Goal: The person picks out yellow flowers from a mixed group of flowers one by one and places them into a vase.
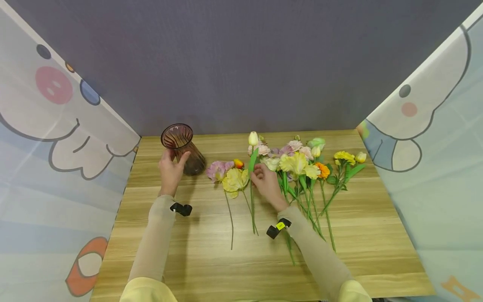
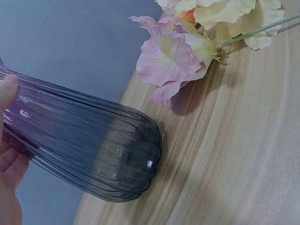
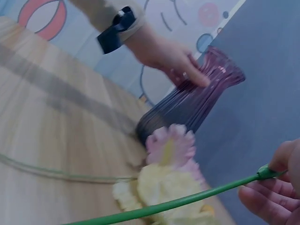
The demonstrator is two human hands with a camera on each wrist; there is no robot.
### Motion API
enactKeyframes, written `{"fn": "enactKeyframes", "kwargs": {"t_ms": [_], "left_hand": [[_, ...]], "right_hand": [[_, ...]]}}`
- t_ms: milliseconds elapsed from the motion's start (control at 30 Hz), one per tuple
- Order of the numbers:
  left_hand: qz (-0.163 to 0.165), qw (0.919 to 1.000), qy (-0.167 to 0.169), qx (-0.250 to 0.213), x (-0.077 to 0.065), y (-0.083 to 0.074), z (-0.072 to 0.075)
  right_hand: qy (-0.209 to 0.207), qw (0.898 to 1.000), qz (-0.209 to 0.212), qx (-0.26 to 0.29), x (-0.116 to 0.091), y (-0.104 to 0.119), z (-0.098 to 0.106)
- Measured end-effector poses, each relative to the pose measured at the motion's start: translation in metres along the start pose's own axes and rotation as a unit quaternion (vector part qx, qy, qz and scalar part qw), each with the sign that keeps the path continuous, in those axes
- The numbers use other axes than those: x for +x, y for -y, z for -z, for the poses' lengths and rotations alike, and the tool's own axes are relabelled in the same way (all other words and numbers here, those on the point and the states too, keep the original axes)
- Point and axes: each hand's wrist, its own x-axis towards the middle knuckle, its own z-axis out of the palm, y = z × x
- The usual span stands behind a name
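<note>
A purple-grey ribbed glass vase with a flared rim stands out at the back left. My left hand grips it just below the rim, thumb on one side and fingers on the other. In the left wrist view the vase's rounded base shows close over the wood. My right hand pinches the green stem of a white tulip between thumb and fingers. The tulip's bloom points toward the back wall and its stem runs toward me. Between the hands lie a pink-purple flower and a yellow flower.
To the right of my right hand spreads a pile of artificial flowers, stems toward me. An orange flower and a yellow carnation-like bloom lie there. A dark wall backs the wooden table; cartoon-printed panels flank it.
</note>
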Motion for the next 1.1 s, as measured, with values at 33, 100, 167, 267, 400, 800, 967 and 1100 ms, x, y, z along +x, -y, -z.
{"fn": "enactKeyframes", "kwargs": {"t_ms": [33, 100, 167, 267, 400, 800, 967, 1100], "left_hand": [[-0.001, 1.0000, -0.001, -0.001, 0.000, 0.000, 0.000], [-0.002, 1.0000, -0.004, 0.000, 0.000, 0.000, 0.000], [-0.003, 1.0000, -0.005, 0.004, 0.000, 0.000, 0.000], [-0.005, 0.9999, -0.005, 0.009, 0.001, 0.001, 0.000], [-0.010, 0.9999, -0.006, 0.011, 0.001, 0.001, 0.000], [-0.003, 1.0000, -0.007, 0.005, 0.001, 0.002, -0.002], [0.003, 1.0000, -0.006, 0.002, 0.000, 0.001, -0.002], [0.004, 0.9999, -0.007, 0.010, -0.001, -0.001, -0.001]], "right_hand": [[-0.002, 1.000, 0.003, 0.009, 0.003, 0.003, 0.001], [-0.008, 1.000, 0.018, 0.019, 0.008, 0.010, 0.002], [-0.013, 0.999, 0.036, 0.025, 0.013, 0.016, 0.002], [-0.017, 0.997, 0.064, 0.031, 0.019, 0.022, 0.002], [-0.024, 0.995, 0.095, 0.024, 0.026, 0.028, 0.000], [-0.061, 0.988, 0.111, 0.090, 0.042, 0.044, -0.004], [-0.093, 0.977, 0.135, 0.136, 0.053, 0.065, -0.003], [-0.121, 0.962, 0.170, 0.176, 0.064, 0.086, -0.002]]}}
